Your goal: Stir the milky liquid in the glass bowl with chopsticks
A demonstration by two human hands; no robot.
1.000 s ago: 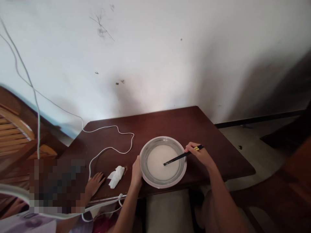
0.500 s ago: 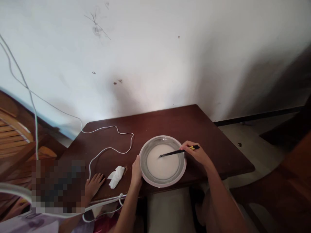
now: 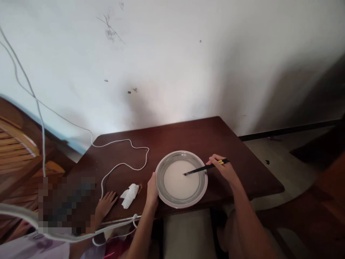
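Head view: your left hand [image 3: 152,189] grips the rim of a round, pale-rimmed metal basin [image 3: 160,187] on the dark reddish-brown wooden worktop [image 3: 185,133]. Your right hand [image 3: 220,167] holds black chopsticks with yellow bands [image 3: 201,169], slanted over the basin's right rim, tips at the milky white liquid [image 3: 178,183]. Left of your left hand: crumpled white tissue [image 3: 129,196]; farther left, another person's hand [image 3: 107,204] rests on the worktop. Thin white cable [image 3: 122,164] winds across the worktop behind the tissue.
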